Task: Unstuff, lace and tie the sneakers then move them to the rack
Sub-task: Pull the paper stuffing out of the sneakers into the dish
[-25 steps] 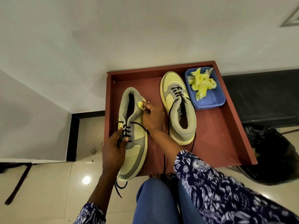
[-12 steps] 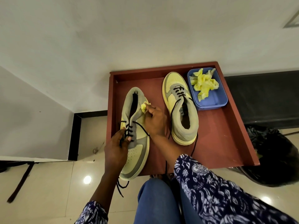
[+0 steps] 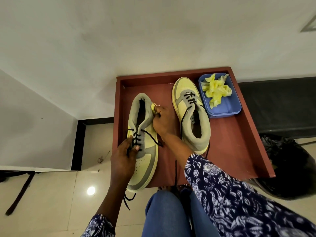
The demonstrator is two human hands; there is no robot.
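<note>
Since a second ago our right hand (image 3: 161,121) has drawn the yellow stuffing wad (image 3: 153,106) clear of the collar of the left sneaker (image 3: 142,142); earlier the wad sat at the shoe's mouth, and now it shows just outside the collar's right edge, pinched in our fingertips. Our left hand (image 3: 122,161) has barely shifted: its grip is curled round the sneaker's left side at the laces, thumb on the black lace (image 3: 136,139).

We see that sneaker lying with its long axis running near to far, toe pointing toward us and overhanging the front edge of the red-brown tray (image 3: 239,142), heel toward the wall. Loose lace ends dangle below the toe.

Beside it the second sneaker (image 3: 191,115) rests flat in the tray, also lengthwise near to far but reversed, toe to the wall and heel toward us, its lace trailing over the tray's front edge.

Just right of its toe stands the blue tub (image 3: 227,110), holding crumpled yellow stuffing (image 3: 216,90). A dark bag (image 3: 290,168) sits on the floor to the tray's right.
</note>
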